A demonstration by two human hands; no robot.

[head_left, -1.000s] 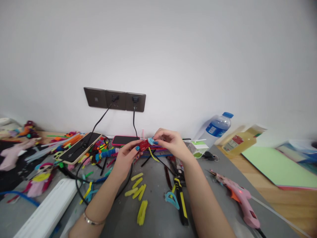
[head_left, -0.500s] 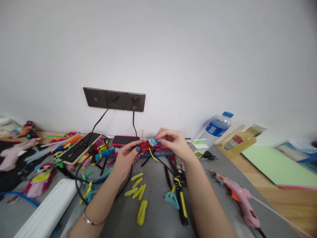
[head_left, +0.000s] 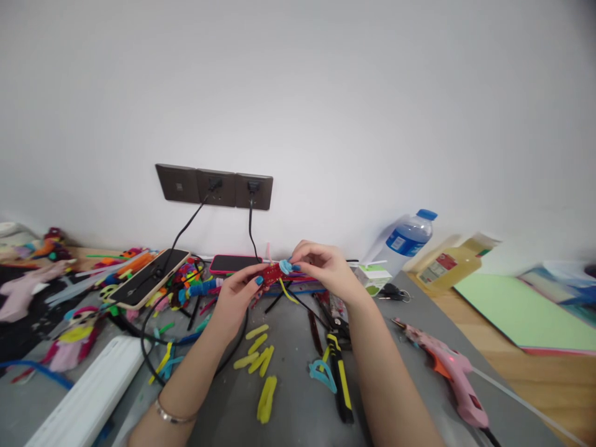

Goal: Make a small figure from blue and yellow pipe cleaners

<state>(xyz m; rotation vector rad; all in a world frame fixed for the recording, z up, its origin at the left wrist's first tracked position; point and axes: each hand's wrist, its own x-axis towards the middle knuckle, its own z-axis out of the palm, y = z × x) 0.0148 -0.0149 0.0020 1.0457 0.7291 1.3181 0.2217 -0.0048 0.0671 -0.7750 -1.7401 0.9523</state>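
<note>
Glossy blue polish (head_left: 259,280) is worn on the thumbnail of the left hand (head_left: 238,302), and the same blue is seen on nails of the right hand (head_left: 325,271). A narrow, shiny, metallic-looking bangle (head_left: 173,416) is worn around the left forearm (head_left: 200,372), well behind the hand. Both forearms are bare.

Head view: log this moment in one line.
Left hand: holds red spotted piece; right hand: at light-blue piece; table: pink glue gun, yellow pipe-cleaner pieces
</note>
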